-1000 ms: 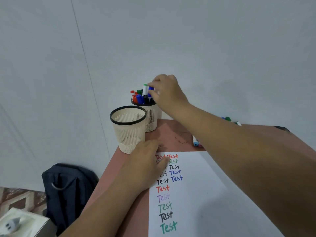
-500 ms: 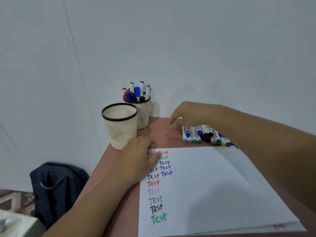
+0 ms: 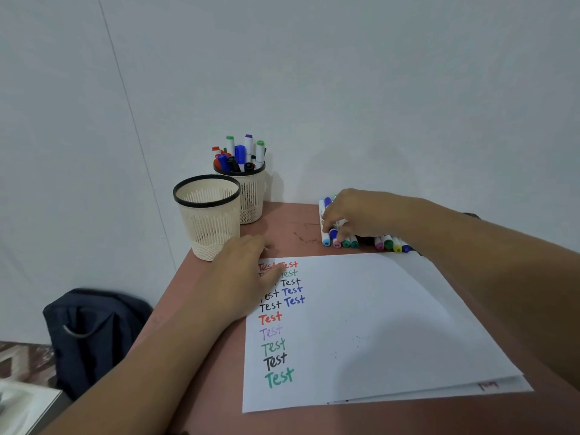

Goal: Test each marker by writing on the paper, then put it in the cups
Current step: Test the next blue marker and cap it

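Note:
A white paper [image 3: 376, 324] lies on the reddish table, with "Test" written in several colours down its left side. My left hand [image 3: 248, 271] rests flat on the paper's top left corner. A row of markers [image 3: 386, 243] lies beyond the paper's far edge. My right hand [image 3: 354, 215] is over the left end of that row, fingers curled onto a blue-capped marker [image 3: 333, 233]. Two cream mesh cups stand at the far left: the near cup [image 3: 207, 215] is empty, the far cup [image 3: 251, 196] holds several markers.
The table [image 3: 282, 227] stands against a white wall. A dark backpack [image 3: 91, 331] sits on the floor to the left of the table. A white object [image 3: 18, 406] shows at the bottom left corner.
My right hand left the far cup, swung right and came down onto the row of markers, fingers now closing on one. The left hand stayed on the paper.

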Demonstrator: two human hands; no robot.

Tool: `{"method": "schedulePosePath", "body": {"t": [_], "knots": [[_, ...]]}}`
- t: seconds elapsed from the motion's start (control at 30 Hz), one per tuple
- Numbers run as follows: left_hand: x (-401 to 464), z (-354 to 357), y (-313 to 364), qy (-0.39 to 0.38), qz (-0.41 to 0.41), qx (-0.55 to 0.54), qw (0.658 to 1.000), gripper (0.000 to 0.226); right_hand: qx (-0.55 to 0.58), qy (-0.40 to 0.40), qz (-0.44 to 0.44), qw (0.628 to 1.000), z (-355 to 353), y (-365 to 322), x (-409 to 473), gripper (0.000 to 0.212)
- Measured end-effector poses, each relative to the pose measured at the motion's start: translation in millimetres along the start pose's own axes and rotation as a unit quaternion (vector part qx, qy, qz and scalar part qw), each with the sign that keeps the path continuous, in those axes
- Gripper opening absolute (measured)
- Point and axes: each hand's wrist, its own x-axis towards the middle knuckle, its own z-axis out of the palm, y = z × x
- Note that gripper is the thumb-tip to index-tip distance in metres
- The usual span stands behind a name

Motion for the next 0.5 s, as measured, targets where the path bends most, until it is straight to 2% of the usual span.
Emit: {"method": "schedulePosePath", "body": {"t": [0.17, 0.27, 0.33, 0.43, 0.5], "knots": [[0.3, -1.4, 0.8, -0.004, -0.006, -0.009, 1.000, 0.041, -0.100, 0.044, -0.033, 0.993, 4.8, -3.9, -1.7, 0.023], [0.1, -3.0, 3.4, 0.006, -0.003, -0.021, 1.000, 0.037, -0.173, 0.110, -0.069, 0.976, 4.2, -6.1, -9.5, 0.031], [-1.3, -4.3, 5.7, 0.013, 0.001, -0.026, 1.000, 0.035, -0.147, 0.226, -0.094, 0.958, 5.3, -9.5, -18.2, 0.029], [-3.7, -6.2, 8.2, 0.028, 0.009, -0.023, 0.999, 0.037, -0.099, 0.420, -0.125, 0.894, 9.0, -17.5, -29.0, 0.012], [-4.7, -6.0, 7.9, 0.044, 0.019, -0.027, 0.999, 0.040, -0.064, 0.472, -0.130, 0.869, 7.8, -32.7, -36.3, 0.021]]}}
